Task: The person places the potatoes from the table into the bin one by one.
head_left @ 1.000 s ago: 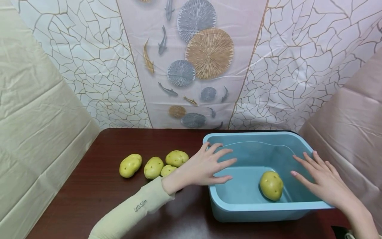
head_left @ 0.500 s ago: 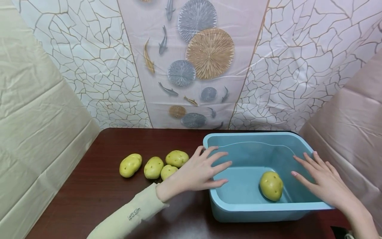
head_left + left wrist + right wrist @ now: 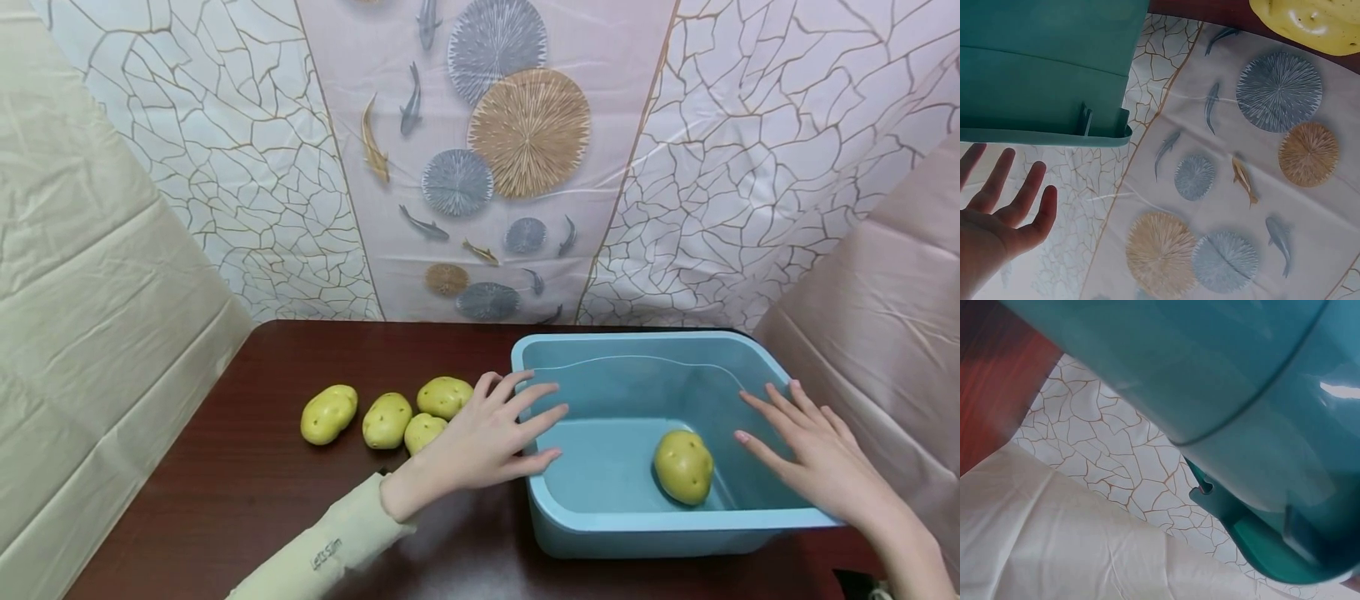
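Observation:
My left hand point(image 3: 487, 437) hovers over the left rim of a light blue plastic basin point(image 3: 645, 522), its fingers spread and holding nothing. In the left wrist view those fingers point(image 3: 1025, 197) appear beside the basin's edge. One yellow-green potato point(image 3: 683, 467) lies on the basin floor. Over the basin's right side my right hand point(image 3: 813, 450) is spread out, its fingers straight; whether it touches the rim is hard to tell. Left of the basin, several more potatoes sit on the table, among them one point(image 3: 424, 432) partly hidden by my left hand.
The dark brown table point(image 3: 225, 492) carries a lone potato point(image 3: 328, 414) at the left, apart from two others point(image 3: 387, 421) nearer my left hand. A patterned cloth point(image 3: 480, 167) hangs behind the table, with plain cloth point(image 3: 97, 292) at the left side.
My left hand has drawn left and slightly toward me, from over the basin to its left rim. The right hand and the potatoes stay where they were.

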`<state>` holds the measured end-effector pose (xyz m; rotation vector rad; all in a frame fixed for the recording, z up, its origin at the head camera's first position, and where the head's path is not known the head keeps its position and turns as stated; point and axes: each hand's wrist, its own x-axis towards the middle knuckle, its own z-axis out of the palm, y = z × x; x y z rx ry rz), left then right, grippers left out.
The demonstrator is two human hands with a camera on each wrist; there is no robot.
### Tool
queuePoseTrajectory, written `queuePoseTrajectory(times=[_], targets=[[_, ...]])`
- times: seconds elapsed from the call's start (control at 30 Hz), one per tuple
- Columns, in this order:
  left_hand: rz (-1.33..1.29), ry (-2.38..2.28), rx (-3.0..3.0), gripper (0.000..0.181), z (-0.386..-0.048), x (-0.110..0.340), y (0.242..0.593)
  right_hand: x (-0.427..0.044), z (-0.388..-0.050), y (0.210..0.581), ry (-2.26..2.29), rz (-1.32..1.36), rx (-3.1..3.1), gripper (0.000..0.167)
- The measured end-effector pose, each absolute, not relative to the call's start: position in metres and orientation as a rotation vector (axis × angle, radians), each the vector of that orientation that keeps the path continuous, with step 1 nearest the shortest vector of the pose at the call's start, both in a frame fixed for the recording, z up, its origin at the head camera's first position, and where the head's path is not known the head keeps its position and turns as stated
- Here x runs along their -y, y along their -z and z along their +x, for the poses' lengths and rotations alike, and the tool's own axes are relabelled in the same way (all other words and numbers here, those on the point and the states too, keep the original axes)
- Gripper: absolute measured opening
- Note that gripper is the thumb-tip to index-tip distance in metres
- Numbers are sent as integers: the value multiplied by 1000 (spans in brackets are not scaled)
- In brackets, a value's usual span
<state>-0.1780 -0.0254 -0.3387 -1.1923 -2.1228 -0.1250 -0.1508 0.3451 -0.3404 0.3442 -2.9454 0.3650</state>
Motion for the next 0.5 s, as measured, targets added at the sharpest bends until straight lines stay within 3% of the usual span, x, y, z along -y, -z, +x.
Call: queuePoseTrajectory(times=[0.5], targets=[[-1137,209,2209,39,-173,40,346,-345,-151,342,-362,342,2942,61]])
